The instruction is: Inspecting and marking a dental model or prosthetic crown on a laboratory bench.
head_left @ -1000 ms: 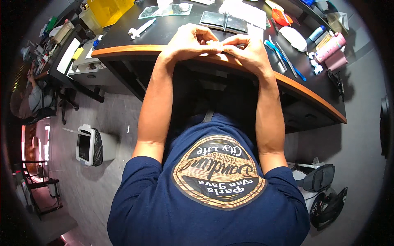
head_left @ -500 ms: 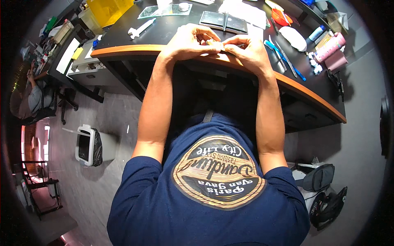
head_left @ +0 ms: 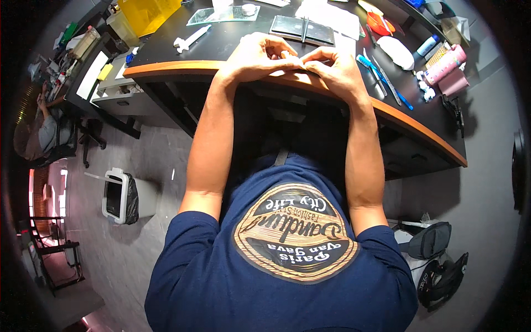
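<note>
Just above the desk's wooden front edge, my left hand (head_left: 255, 58) and my right hand (head_left: 336, 73) meet fingertip to fingertip. Both are closed in a pinch. Whatever lies between the fingers is tiny and almost wholly covered by them, so its kind does not show. Beyond my hands lies a flat black rectangular case (head_left: 289, 25) with a thin dark tool (head_left: 305, 30) resting across it. Right of my right hand, a blue pen-like tool (head_left: 401, 97) and slim metal instruments (head_left: 385, 77) lie side by side.
A white syringe-like piece (head_left: 193, 37) and a glass plate (head_left: 213, 16) lie at the left. White paper (head_left: 338, 21), a red bowl (head_left: 378, 23), a white mouse-shaped object (head_left: 396, 53) and a pink bottle (head_left: 446, 63) stand right. A bin (head_left: 145, 198) is on the floor. Another person (head_left: 48, 135) sits far left.
Half a second ago a small pale piece showed between my fingertips; now the fingers cover it. My hands have hardly shifted, with the fingertips drawn slightly closer together.
</note>
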A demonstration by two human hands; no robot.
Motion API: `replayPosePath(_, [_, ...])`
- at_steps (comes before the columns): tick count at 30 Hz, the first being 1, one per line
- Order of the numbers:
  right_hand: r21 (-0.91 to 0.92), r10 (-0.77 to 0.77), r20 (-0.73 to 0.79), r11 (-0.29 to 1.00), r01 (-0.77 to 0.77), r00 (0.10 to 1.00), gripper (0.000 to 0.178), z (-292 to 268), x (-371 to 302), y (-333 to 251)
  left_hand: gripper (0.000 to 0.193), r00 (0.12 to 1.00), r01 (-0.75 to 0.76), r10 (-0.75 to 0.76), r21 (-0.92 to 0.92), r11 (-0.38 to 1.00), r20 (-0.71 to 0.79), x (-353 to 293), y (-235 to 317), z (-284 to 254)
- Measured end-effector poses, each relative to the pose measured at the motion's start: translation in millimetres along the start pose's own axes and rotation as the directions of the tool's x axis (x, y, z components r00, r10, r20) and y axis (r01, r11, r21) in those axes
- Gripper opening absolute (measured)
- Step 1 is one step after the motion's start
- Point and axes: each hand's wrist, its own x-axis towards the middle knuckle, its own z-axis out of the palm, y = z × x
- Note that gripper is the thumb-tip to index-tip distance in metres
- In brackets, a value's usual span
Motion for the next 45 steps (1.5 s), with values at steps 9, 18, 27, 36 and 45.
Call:
replayPosePath(9, [-0.017, -0.037, -0.004, 0.999, 0.037, 0.999, 0.018, -0.9, -1.7, -6.9, 0.038, 1.000, -0.017, 0.017, -0.013, 1.000, 0.017, -1.2, -1.7, -1.3])
replayPosePath(18, [0.001, -0.015, -0.053, 1.000, 0.015, 0.998, 0.019, 0.1, -2.2, -5.1, 0.039, 1.000, -0.027, 0.027, 0.004, 1.000, 0.013, -0.4, -4.3, -0.9])
replayPosePath(27, [-0.007, -0.010, 0.004, 1.000, 0.010, 1.000, 0.018, -2.0, -4.1, -9.8, 0.038, 0.999, -0.045, 0.046, -0.045, 0.998, 0.025, 0.4, -8.0, -1.0])
replayPosePath(36, [-0.020, -0.032, -0.004, 0.999, 0.032, 0.999, 0.020, -0.9, -1.8, -5.6, 0.035, 0.996, -0.081, 0.078, -0.071, 0.994, -0.034, -1.0, -7.8, 1.6])
replayPosePath(45, [0.012, -0.018, -0.027, 1.000, 0.018, 0.999, 0.021, 0.8, -2.2, -5.9, 0.041, 0.998, -0.066, 0.066, -0.007, 0.998, 0.021, -2.3, -1.7, -2.9])
